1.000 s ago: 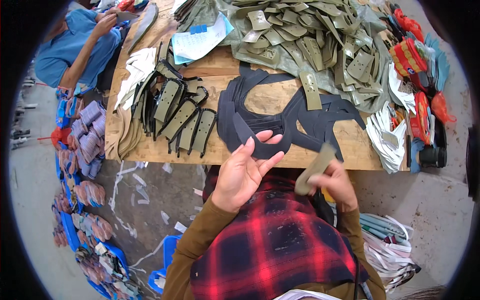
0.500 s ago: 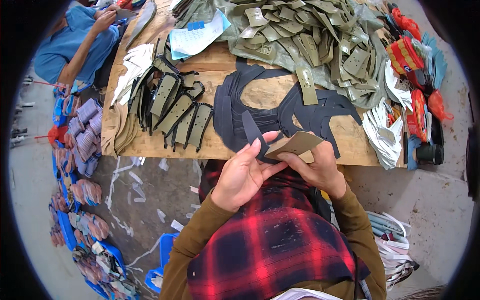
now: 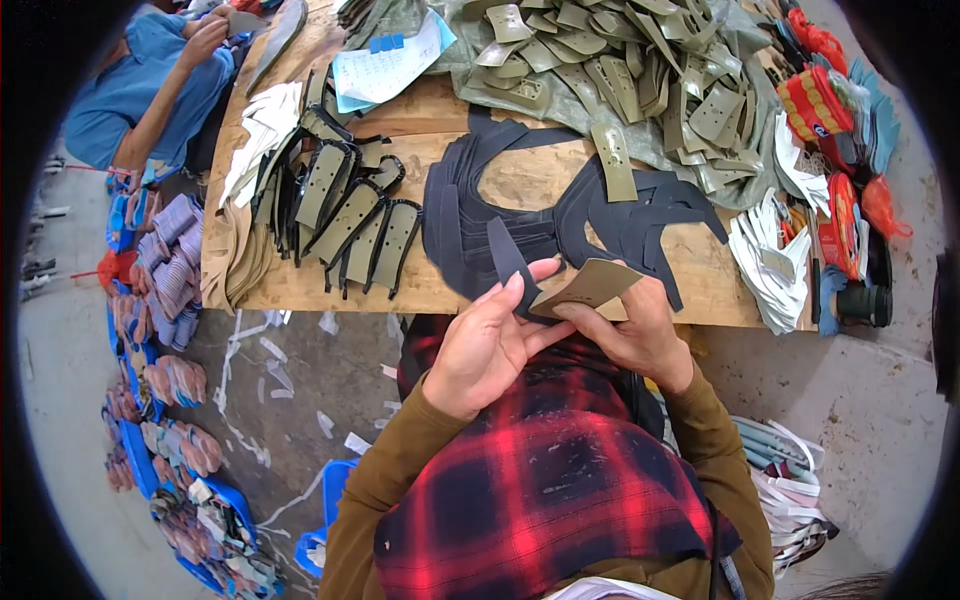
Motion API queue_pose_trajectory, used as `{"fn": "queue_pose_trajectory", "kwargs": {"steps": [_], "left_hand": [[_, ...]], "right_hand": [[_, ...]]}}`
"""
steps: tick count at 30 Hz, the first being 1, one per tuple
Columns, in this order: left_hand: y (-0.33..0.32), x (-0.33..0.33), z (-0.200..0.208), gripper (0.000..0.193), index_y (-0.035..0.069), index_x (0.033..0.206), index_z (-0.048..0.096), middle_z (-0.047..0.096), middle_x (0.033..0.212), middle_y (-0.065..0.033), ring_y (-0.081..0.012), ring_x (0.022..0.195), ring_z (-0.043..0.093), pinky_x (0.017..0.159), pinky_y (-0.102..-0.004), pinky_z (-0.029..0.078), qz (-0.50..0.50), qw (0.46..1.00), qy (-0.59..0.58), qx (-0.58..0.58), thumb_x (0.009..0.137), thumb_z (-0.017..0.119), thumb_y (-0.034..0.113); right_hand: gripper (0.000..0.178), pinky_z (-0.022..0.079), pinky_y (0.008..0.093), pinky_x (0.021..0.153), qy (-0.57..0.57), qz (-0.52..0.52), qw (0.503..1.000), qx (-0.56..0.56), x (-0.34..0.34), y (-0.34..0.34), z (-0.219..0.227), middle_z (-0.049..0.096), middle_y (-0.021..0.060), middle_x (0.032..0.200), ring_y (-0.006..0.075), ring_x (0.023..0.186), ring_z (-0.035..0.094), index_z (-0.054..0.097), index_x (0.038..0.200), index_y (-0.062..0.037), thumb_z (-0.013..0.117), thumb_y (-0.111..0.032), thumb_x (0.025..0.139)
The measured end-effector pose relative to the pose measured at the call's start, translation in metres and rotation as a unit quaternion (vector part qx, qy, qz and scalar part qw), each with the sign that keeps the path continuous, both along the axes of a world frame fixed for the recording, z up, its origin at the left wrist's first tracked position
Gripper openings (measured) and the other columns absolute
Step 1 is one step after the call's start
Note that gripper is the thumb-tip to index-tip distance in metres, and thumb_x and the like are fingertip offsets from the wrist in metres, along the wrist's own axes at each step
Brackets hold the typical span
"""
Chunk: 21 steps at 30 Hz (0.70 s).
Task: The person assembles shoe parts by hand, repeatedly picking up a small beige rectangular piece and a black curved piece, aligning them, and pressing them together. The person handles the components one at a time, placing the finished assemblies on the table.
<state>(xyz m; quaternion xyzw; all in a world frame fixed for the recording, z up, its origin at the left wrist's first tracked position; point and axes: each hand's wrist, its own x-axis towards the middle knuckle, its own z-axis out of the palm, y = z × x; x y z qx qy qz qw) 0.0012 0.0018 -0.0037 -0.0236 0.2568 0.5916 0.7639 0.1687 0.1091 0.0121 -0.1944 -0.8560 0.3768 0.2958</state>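
Note:
My left hand has its thumb and fingers around a narrow black fabric strip, one pointed end of which sticks up. An olive curved panel is pinched between the thumb and fingers of my right hand. The panel's left edge meets the strip; how they join is hidden by my fingers. Just beyond my hands, stacked black curved strips lie on the wooden table. Across them rests a single olive panel with small holes. To the left sit several olive panels with black edging.
A large heap of olive panels covers plastic sheeting at the back. White pieces lie at the right, tan ones at the left edge. A written sheet lies behind. Far left, a person in blue works near bundled pieces.
My hands keep nearly the same hold, with the olive panel tilted slightly differently. The view has shifted a little; otherwise the things on the table look the same.

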Motion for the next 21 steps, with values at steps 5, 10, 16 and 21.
{"fn": "queue_pose_trajectory", "kwargs": {"steps": [5,10,16,21], "left_hand": [[0.002,0.002,0.0,0.043,0.003,0.141,0.044,0.052,0.136,-0.0114,-0.0243,0.124,0.053,0.111,-0.0463,0.04,-0.005,1.0,0.008,-0.006,0.107,0.036,0.028],[0.003,0.003,0.002,0.046,0.001,0.143,0.04,0.051,0.139,-0.012,-0.0239,0.127,0.051,0.111,-0.0446,0.039,-0.012,0.999,0.047,0.001,0.107,0.031,0.029],[0.005,-0.006,0.014,0.035,-0.002,0.126,0.056,0.064,0.121,-0.0137,-0.0171,0.106,0.062,0.094,-0.0342,0.05,-0.006,0.967,0.252,0.038,0.105,0.042,0.023],[0.011,-0.026,0.044,0.016,-0.004,0.089,0.066,0.066,0.078,-0.0092,-0.0129,0.066,0.062,0.061,-0.0262,0.049,-0.035,0.751,0.658,0.043,0.094,0.063,0.011]], "right_hand": [[0.029,0.053,0.0349,0.066,0.015,-0.009,1.0,-0.012,-0.004,-0.001,0.007,0.071,0.0125,0.098,0.029,0.078,0.068,0.066,0.106,0.0002,0.074,-0.003,0.079],[0.028,0.054,0.0351,0.066,-0.003,-0.018,1.0,0.023,-0.002,-0.005,-0.003,0.07,0.0123,0.094,0.0294,0.078,0.068,0.065,0.104,-0.0011,0.075,-0.003,0.078],[0.037,0.055,0.0368,0.067,0.056,-0.02,0.996,0.059,0.0,-0.012,-0.015,0.068,0.0135,0.094,0.0309,0.081,0.068,0.062,0.105,-0.0019,0.078,0.0,0.072],[0.044,0.054,0.037,0.068,0.052,-0.006,0.987,0.149,0.002,-0.014,-0.01,0.066,0.0153,0.099,0.0307,0.083,0.066,0.057,0.111,-0.0008,0.076,-0.006,0.071]]}}
